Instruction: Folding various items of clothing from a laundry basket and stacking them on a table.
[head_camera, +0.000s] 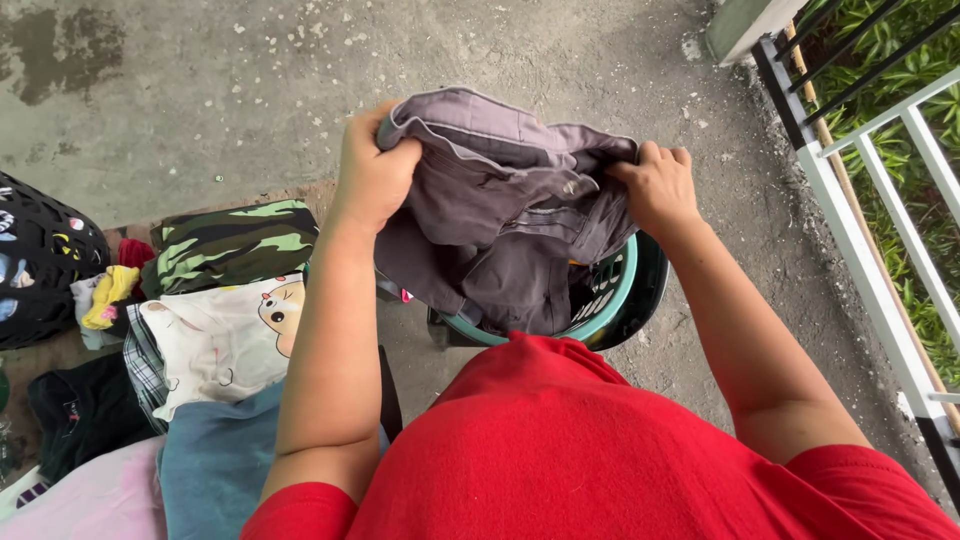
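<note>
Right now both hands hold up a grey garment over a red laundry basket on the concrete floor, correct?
Not quite: the laundry basket is green, not red, as the head view shows. Both the left hand and the right hand do hold the grey garment above it.

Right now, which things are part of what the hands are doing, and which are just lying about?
In hand:
- grey trousers, gripped by left hand and right hand
- green laundry basket beneath them

Lying about:
- camouflage garment
- white cartoon-print shirt
- blue cloth
- black garment
- white railing
</note>
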